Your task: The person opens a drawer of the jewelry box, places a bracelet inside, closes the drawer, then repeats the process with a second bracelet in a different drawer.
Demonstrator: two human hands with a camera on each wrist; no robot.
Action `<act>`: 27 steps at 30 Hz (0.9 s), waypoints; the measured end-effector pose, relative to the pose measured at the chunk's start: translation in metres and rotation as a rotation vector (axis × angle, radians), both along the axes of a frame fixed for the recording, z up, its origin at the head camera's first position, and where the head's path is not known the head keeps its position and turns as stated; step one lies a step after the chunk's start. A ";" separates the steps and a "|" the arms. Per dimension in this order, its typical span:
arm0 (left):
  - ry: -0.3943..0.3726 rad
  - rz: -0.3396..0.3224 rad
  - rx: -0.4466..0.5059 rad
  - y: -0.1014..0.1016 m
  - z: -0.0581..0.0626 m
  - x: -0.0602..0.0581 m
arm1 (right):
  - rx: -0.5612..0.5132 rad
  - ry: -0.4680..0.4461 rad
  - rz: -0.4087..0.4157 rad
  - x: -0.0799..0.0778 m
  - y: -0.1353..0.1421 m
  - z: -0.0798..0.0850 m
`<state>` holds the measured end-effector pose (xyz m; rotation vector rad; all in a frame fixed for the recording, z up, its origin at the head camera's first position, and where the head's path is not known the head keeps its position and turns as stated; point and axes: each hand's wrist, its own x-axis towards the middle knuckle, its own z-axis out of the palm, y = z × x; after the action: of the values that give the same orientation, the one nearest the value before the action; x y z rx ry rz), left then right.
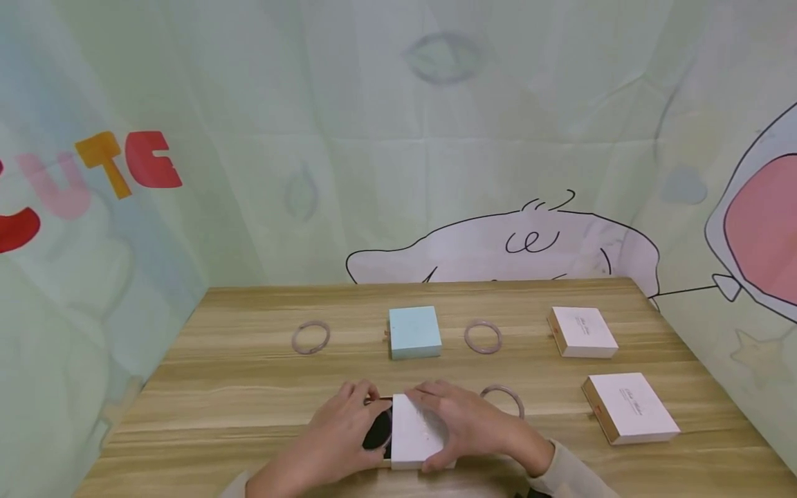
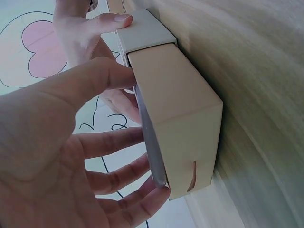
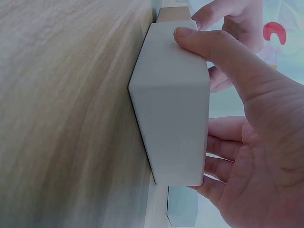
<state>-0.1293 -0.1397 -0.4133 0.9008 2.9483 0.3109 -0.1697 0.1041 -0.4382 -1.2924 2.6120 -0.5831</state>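
Note:
A white slide-out box (image 1: 407,436) lies at the table's near edge, its drawer (image 2: 183,90) partly pulled out to the left. Inside the drawer is a black lining (image 1: 377,432), with a greyish bangle (image 2: 151,137) standing slightly above the rim. My left hand (image 1: 339,432) holds the bangle, thumb and fingertips at its edge. With the thumb on the near side and fingers on the far side, my right hand (image 1: 467,418) grips the box's white sleeve (image 3: 171,114). Part of the bangle is hidden by my left hand.
Farther back stands a light blue box (image 1: 414,332), between two pale purple bangles, one left (image 1: 310,337) and one right (image 1: 483,336). Another bangle (image 1: 507,391) lies just beyond my right hand. Two white boxes, one farther (image 1: 584,332) and one nearer (image 1: 631,407), sit on the right.

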 end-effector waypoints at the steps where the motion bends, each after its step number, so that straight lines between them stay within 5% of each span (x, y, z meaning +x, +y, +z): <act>1: -0.004 0.001 0.001 0.000 0.000 0.000 | 0.001 0.002 0.000 0.000 0.000 0.000; 16: -0.012 0.015 0.037 0.005 0.002 0.000 | -0.004 0.031 0.007 0.000 -0.001 -0.001; 27: -0.086 0.017 0.062 0.005 0.001 -0.002 | -0.008 0.045 0.014 0.000 -0.001 -0.002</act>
<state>-0.1309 -0.1345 -0.4126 0.8464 2.8834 0.4326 -0.1698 0.1036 -0.4406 -1.3404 2.6367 -0.5698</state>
